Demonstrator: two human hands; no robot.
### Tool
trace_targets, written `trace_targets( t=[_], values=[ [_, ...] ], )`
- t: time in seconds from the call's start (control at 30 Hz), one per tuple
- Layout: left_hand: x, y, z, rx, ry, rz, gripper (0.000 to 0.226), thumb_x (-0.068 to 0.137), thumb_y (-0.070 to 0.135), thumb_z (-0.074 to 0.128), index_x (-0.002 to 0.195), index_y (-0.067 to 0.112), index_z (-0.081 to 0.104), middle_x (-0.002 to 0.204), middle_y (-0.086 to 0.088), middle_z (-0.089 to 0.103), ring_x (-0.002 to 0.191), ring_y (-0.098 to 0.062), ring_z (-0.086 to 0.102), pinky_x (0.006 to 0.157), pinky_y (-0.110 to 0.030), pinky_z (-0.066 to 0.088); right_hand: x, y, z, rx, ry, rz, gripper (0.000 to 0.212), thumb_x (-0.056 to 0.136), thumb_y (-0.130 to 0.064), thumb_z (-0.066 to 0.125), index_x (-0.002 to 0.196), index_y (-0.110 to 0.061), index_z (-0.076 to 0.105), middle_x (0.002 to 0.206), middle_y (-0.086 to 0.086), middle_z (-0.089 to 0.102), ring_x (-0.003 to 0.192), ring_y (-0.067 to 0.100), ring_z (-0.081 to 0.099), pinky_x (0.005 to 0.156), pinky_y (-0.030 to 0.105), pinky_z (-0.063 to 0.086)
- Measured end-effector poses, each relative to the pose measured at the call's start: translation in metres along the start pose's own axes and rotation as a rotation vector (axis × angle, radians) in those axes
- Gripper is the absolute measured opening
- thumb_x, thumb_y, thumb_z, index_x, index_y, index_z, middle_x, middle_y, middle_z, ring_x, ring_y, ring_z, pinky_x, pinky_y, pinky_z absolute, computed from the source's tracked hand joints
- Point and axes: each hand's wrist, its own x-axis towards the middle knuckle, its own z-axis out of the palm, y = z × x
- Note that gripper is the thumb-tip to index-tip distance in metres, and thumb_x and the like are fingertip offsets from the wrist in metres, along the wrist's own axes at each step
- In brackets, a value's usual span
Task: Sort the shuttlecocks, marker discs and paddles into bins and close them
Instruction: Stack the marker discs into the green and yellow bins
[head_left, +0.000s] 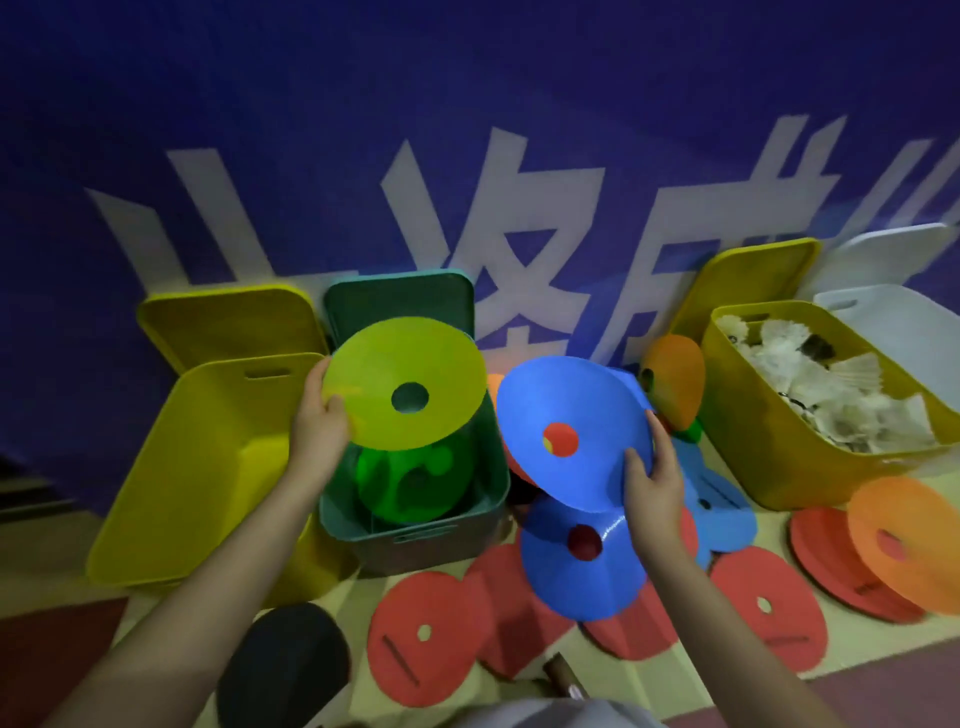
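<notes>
The left hand (319, 421) has its grip pinching a yellow-green marker disc (405, 382) over the green bin (415, 535). The right hand (655, 480) has its grip holding a blue marker disc (571, 431), just right of that bin.

Left hand (317, 415) grips yellow disc (404, 382) by its rim above green bin (415, 535), green discs (410, 480) inside. Right hand (655, 486) pinches blue disc (571, 431) edge. Shuttlecocks (826, 384) fill yellow bin (753, 447), far right.
</notes>
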Motion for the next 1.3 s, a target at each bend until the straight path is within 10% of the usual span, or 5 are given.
trace_targets(
  t=[0.57,0.87,1.07,1.3],
  values=[
    [0.063,-0.145,0.077,0.400,-0.446,-0.182,0.054,0.083,0.005,0.059,0.133,0.020,0.047,0.117,-0.009,0.065,0.102,-0.031,0.062,0.086,-0.041,0.052,0.012,0.002,0.045,-0.118,-0.049,-0.002,0.048,0.098,-0.006,0.046,0.144,-0.021,0.041,0.136,-0.015,0.043,0.124,0.004,0.039,0.100,0.028,0.037],
    [0.044,-0.092,0.062,0.439,-0.565,-0.262,0.070,0.086,0.020,0.068,0.144,0.010,0.030,0.137,-0.016,0.050,0.119,-0.031,0.053,0.095,-0.034,0.045,0.003,0.009,0.047,-0.100,-0.052,0.027,0.048,0.098,-0.004,0.046,0.141,-0.023,0.042,0.133,-0.014,0.046,0.117,0.002,0.043,0.090,0.018,0.037],
    [0.036,-0.053,0.009,0.517,-0.264,0.136,0.053,0.091,0.023,0.060,0.141,0.015,0.044,0.133,-0.016,0.049,0.125,-0.032,0.044,0.103,-0.037,0.034,0.016,-0.016,0.075,-0.156,-0.161,-0.085,0.052,0.093,-0.016,0.047,0.143,-0.026,0.039,0.133,-0.019,0.045,0.113,-0.002,0.043,0.093,0.026,0.040],
    [0.012,-0.088,-0.008,0.395,-0.204,-0.082,0.054,0.100,0.019,0.042,0.151,0.014,0.024,0.147,-0.013,0.041,0.126,-0.031,0.047,0.099,-0.036,0.040,0.029,-0.033,0.168,-0.630,-0.675,-0.255,0.066,0.090,-0.001,0.044,0.151,-0.019,0.024,0.130,0.012,0.058,0.101,0.033,0.061,0.077,0.036,0.047]
  ],
)
